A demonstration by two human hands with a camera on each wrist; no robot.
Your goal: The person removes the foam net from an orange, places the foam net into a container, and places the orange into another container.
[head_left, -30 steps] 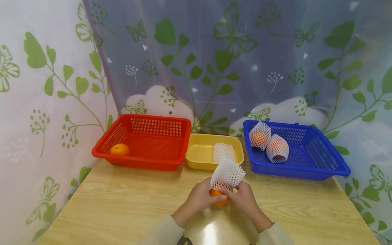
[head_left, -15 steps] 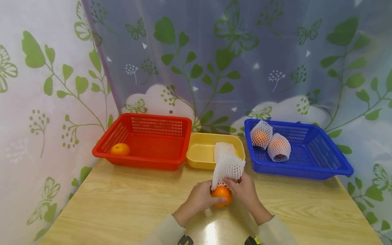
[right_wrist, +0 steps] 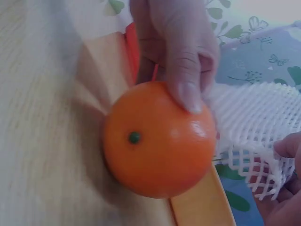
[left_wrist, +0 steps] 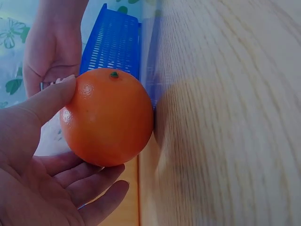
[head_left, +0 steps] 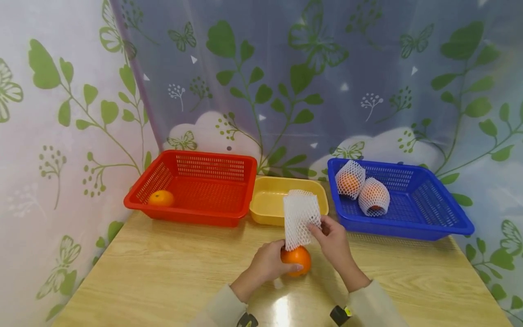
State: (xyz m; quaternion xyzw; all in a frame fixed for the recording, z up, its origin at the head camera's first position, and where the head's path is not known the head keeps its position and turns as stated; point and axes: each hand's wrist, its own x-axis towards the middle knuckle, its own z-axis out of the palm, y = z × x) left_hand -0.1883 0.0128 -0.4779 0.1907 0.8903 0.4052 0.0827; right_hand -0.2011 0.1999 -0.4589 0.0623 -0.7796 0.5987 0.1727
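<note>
Foam net (head_left: 301,218) drawn off the orange (head_left: 301,257), right hand (head_left: 333,238) pinching it between fingers, left hand (head_left: 264,260) gripping the orange, well inside the table's (head_left: 171,268) side edges

We've got the orange (right_wrist: 160,150) mid-view, green stem nub (right_wrist: 134,137) showing, shadow on the wood-grain surface (right_wrist: 37,132). Our left hand (right_wrist: 178,47) grips it, thumb pressed on the peel. Our right hand (right_wrist: 286,200), cut off at the right edge, pinches the white foam net (right_wrist: 268,113); can't tell if net touches fruit. Yellow rim (right_wrist: 202,202) below, red rim (right_wrist: 133,52) behind left hand, leafy-print backdrop (right_wrist: 256,54) beyond.
</note>
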